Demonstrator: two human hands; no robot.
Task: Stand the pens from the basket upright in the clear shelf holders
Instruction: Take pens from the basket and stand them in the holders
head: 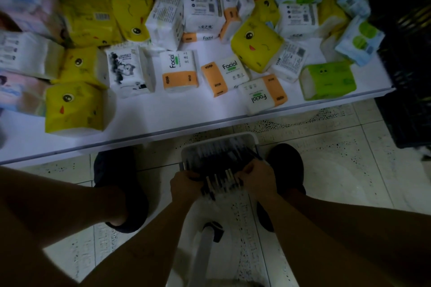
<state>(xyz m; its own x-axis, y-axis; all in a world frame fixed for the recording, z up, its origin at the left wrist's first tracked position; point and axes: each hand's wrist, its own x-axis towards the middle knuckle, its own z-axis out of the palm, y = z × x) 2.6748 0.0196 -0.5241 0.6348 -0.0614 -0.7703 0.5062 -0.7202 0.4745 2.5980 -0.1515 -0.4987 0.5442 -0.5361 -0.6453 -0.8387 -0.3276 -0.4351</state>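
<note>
A white basket point(253, 141) stands on the tiled floor between my feet, full of dark pens lying side by side. Both hands are down at its near edge. My left hand point(185, 185) and my right hand point(257, 179) curl their fingers round the two ends of a bundle of pens point(221, 182), black and white barrels held between them just above the basket. No clear shelf holders are in view.
A white shelf point(163, 119) runs across the upper half, covered with several tissue packs: yellow, white-and-orange "Facial", green and blue ones. A dark crate point(410, 77) stands at the right. My dark shoes point(116, 170) flank the basket.
</note>
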